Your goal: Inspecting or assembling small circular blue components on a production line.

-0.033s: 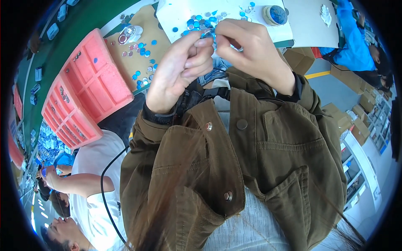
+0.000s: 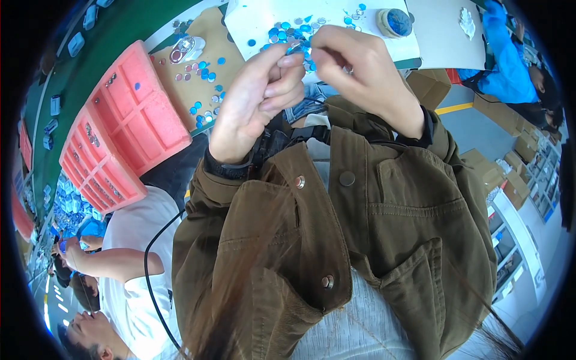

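Observation:
My left hand [image 2: 258,93] is closed, its thumb and index finger pinching a small round disc [image 2: 294,47] with a silvery and blue look, partly covered by the fingertips. Just to the right, my right hand [image 2: 366,69] has its fingers curled in a pinch close to the disc. What those fingers hold, if anything, is hidden. Beyond both hands, several loose blue and silver discs [image 2: 289,30] lie scattered on a white sheet [image 2: 252,18].
A round tub [image 2: 394,22] with blue contents stands at the back right. On brown card [image 2: 207,30] to the left are more discs and a clear-and-white container [image 2: 186,50]. A pink compartment tray [image 2: 144,114] lies farther left. One person in white [image 2: 138,240] is at lower left, another in blue [image 2: 507,72] at right.
My right hand's fingertips have shifted slightly to the right, away from the disc. My left hand keeps its place.

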### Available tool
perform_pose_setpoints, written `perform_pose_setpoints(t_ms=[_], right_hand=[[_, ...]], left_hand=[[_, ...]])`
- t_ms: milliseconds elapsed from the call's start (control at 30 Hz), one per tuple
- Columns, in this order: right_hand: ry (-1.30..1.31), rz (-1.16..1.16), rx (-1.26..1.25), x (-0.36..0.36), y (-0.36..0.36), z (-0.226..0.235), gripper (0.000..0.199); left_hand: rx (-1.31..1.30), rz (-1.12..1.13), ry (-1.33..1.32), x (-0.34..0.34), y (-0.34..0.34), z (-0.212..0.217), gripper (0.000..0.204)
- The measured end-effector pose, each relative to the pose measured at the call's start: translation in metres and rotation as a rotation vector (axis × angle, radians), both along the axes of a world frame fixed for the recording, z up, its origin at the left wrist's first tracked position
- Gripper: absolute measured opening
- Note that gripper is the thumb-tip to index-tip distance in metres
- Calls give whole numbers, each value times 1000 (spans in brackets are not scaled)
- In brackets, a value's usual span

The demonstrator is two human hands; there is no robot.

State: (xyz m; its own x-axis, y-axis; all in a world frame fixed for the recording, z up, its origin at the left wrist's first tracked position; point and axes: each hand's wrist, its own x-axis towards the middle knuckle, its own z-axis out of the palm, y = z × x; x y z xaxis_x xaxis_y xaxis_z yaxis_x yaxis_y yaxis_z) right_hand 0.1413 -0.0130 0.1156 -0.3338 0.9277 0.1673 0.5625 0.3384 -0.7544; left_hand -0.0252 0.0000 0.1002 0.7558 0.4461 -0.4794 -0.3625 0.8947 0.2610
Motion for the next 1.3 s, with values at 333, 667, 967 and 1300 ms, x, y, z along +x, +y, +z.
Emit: perform_pose_setpoints(t_ms=[333, 667, 967, 1300], right_hand=[[197, 99, -276, -1, 4, 0, 22], [240, 54, -331, -3, -1, 4, 22], [198, 56, -353, -3, 0, 4, 20], [124, 93, -83, -2, -1, 4, 14]], left_hand=[[256, 3, 264, 6, -3, 11, 29], [243, 32, 269, 6, -4, 15, 32], [288, 33, 268, 7, -5, 15, 35], [364, 66, 338, 6, -6, 10, 34]])
